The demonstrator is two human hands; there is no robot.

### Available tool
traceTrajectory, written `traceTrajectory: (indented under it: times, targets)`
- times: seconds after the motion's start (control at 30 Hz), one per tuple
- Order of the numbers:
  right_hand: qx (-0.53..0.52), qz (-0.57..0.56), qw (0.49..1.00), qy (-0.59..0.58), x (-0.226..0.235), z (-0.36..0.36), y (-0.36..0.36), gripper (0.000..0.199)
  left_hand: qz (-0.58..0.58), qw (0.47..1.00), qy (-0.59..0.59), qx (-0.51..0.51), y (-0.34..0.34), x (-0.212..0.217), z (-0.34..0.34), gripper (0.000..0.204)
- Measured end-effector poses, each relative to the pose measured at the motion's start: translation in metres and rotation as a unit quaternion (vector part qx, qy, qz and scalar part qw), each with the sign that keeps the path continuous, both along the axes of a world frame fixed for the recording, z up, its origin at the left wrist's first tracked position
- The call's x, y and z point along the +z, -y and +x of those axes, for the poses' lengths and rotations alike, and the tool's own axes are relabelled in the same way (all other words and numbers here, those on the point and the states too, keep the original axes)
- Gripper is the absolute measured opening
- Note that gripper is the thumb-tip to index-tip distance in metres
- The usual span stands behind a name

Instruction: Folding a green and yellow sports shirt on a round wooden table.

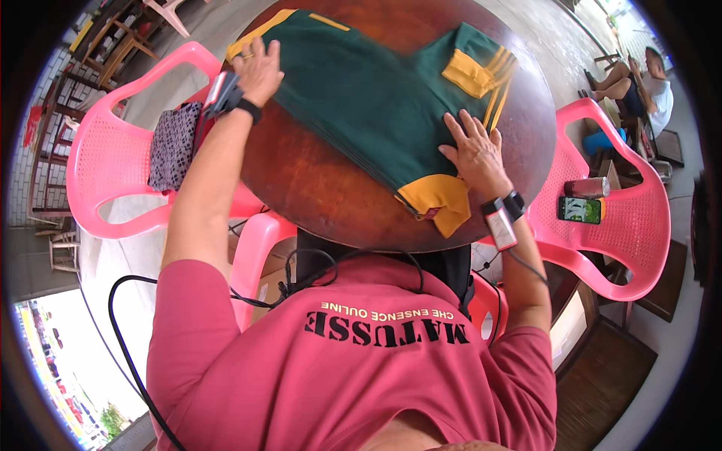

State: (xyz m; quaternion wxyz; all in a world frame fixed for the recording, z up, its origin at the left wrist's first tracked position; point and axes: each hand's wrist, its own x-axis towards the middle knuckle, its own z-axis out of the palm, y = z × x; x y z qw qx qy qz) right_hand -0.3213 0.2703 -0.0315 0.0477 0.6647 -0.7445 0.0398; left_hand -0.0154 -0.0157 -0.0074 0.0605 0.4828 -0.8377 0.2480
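A dark green shirt with a yellow collar, yellow cuff and yellow sleeve stripes lies spread across the round wooden table. Its collar points toward me and its yellow-edged hem sits at the far left. My left hand rests on the shirt by that hem, fingers apart. Near the collar and the striped sleeve, my right hand lies flat on the cloth, fingers spread. Neither hand grips anything. Each wrist wears a dark strap with a small box.
Pink plastic chairs stand at the left and right. Patterned cloth lies on the left one. On the right chair are a phone and a metal tumbler. A black cable runs beside me. Another person sits at far right.
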Motion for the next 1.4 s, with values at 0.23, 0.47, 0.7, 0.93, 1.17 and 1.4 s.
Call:
traceTrajectory:
  times: [0.23,0.47,0.7,0.93,1.17,1.4]
  targets:
    - [-0.019,0.026,0.995,-0.093,0.018,0.066,0.004,0.061,0.143,0.953,-0.211,-0.164,-0.094,-0.026,-0.096,0.056]
    - [0.078,0.050,0.995,0.028,0.045,0.094,0.019,0.042,0.143,0.965,-0.189,-0.113,-0.114,-0.063,-0.098,0.071]
    - [0.067,-0.239,0.968,0.033,0.024,-0.038,0.076,0.034,0.136,0.966,-0.143,-0.168,-0.084,-0.061,-0.091,0.070]
    - [-0.108,0.023,0.992,0.061,-0.016,-0.126,0.059,0.057,0.166,0.968,-0.119,-0.145,-0.077,-0.054,-0.092,0.069]
    - [-0.111,0.002,0.991,0.068,-0.012,-0.110,0.005,0.059,0.159,0.959,-0.095,-0.216,-0.073,-0.054,-0.087,0.068]
    - [-0.022,0.017,0.997,0.078,0.020,-0.060,-0.104,0.070,0.213,0.912,-0.054,-0.348,-0.068,-0.048,-0.074,0.072]
